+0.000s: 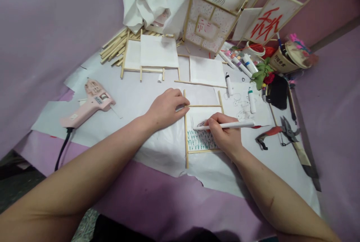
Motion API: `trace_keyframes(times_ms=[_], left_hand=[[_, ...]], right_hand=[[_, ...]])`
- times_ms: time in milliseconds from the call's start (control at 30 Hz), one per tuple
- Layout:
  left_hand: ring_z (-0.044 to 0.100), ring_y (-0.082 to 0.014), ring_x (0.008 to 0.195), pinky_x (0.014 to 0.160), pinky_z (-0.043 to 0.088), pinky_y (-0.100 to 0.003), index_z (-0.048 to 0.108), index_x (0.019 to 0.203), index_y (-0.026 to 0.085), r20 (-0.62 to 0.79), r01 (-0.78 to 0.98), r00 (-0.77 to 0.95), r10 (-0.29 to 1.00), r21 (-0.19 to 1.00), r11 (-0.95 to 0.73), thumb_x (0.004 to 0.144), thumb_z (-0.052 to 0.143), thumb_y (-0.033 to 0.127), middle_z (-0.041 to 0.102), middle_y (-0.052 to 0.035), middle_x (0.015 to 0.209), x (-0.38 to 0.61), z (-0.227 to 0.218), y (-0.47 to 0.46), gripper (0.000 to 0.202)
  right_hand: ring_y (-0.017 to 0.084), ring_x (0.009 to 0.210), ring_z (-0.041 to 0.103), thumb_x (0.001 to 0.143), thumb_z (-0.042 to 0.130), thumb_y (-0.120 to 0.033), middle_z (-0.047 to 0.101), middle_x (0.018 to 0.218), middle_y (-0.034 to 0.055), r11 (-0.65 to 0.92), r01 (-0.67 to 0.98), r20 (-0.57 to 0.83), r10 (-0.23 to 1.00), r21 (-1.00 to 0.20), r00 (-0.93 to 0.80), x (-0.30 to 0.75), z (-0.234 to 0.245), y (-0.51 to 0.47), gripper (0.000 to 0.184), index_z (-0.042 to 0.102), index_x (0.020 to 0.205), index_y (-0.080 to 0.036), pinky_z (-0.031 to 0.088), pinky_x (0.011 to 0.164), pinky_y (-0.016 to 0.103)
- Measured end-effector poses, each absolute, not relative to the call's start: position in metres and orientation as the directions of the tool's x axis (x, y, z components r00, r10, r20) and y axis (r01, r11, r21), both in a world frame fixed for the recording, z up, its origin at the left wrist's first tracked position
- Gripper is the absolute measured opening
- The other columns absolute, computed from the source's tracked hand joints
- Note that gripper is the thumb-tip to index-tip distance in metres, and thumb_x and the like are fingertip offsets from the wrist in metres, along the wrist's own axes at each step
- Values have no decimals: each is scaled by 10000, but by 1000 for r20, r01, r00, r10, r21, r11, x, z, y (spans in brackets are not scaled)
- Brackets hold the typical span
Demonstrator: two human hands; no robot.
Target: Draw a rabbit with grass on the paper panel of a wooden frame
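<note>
A white marker [239,124] lies in the grip of my right hand [226,135], its tip touching the white sheet of a small wooden-stick frame [186,137]. Rows of green grass-like strokes [197,141] fill the lower part of that sheet, and thin dark lines show above them. At the frame's upper left corner, my left hand [168,109] pinches the stick between thumb and fingers. The right hand covers part of the sheet and the frame's right side.
A pink glue gun [94,101] with a black cord lies left. Behind are blank stick frames [159,51] and a sticks pile [115,47]. Decorated panels [210,21] stand at the back. Right are capped markers [251,100], a sketch sheet [239,103] and red-handled pruning shears [271,133].
</note>
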State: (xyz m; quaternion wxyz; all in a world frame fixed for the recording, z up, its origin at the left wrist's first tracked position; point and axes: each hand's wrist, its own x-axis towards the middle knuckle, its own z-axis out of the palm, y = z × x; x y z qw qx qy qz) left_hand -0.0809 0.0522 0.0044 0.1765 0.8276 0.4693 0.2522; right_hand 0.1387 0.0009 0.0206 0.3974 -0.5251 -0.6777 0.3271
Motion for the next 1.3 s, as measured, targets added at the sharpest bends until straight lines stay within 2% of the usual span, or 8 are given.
trace_keyframes(times_ms=[100, 267, 333, 433, 567, 767, 1067, 1300], left_hand=[[562, -247, 930, 835, 468, -392, 758, 1013, 194, 252, 688, 434, 865, 527, -498, 934, 582, 327, 632, -69, 935, -81, 4, 52, 234], [566, -245, 934, 838, 470, -391, 756, 1021, 201, 262, 683, 433, 863, 530, -504, 938, 579, 336, 636, -67, 934, -81, 3, 53, 237], [566, -248, 934, 827, 469, -388, 756, 1013, 200, 264, 685, 432, 863, 527, -504, 934, 586, 334, 634, -67, 921, -82, 4, 53, 231], [564, -249, 935, 818, 465, -383, 756, 999, 203, 258, 691, 429, 866, 524, -498, 930, 594, 326, 633, -64, 917, -82, 4, 53, 215], [566, -243, 931, 833, 464, -381, 755, 1005, 200, 256, 687, 434, 864, 525, -501, 930, 603, 315, 632, -61, 930, -81, 3, 53, 205], [569, -246, 952, 846, 466, -378, 755, 1027, 187, 261, 688, 439, 860, 518, -509, 935, 616, 301, 636, -66, 942, -81, 3, 52, 202], [569, -246, 937, 833, 467, -381, 755, 1019, 182, 267, 682, 439, 858, 522, -511, 933, 629, 293, 630, -65, 928, -81, 4, 52, 189], [567, -241, 939, 839, 467, -383, 752, 1017, 194, 262, 688, 435, 861, 520, -506, 939, 620, 288, 632, -60, 935, -81, 5, 51, 180]], right_hand=[[148, 558, 599, 884, 558, -239, 656, 585, -14, 258, 453, 227, 966, -853, -123, 140, 20, 1, 260, 665, 648, -218, 467, 551, 284], [182, 766, 699, 936, 606, -339, 767, 871, 28, 283, 440, 247, 959, -852, -139, 139, 16, 4, 186, 748, 988, -231, 549, 715, 321], [178, 759, 695, 903, 648, -316, 768, 889, 30, 281, 440, 247, 960, -853, -135, 138, 14, 5, 148, 747, 972, -231, 548, 697, 309], [147, 644, 643, 836, 667, -228, 738, 771, 4, 263, 482, 245, 964, -836, -101, 136, 16, 6, 64, 730, 841, -222, 511, 600, 268], [125, 562, 592, 816, 627, -193, 680, 639, -24, 249, 508, 220, 968, -825, -117, 135, 20, 7, 103, 697, 745, -217, 474, 544, 243], [147, 653, 658, 861, 645, -263, 750, 774, 6, 255, 507, 223, 967, -824, -124, 133, 15, 9, 112, 747, 874, -218, 520, 611, 257], [163, 771, 698, 885, 657, -285, 778, 879, 20, 273, 521, 244, 962, -808, -126, 132, 11, 11, 116, 754, 909, -226, 546, 705, 270], [160, 715, 678, 875, 631, -259, 749, 777, 5, 232, 515, 183, 973, -826, -143, 133, 14, 11, 114, 729, 828, -224, 520, 662, 271]])
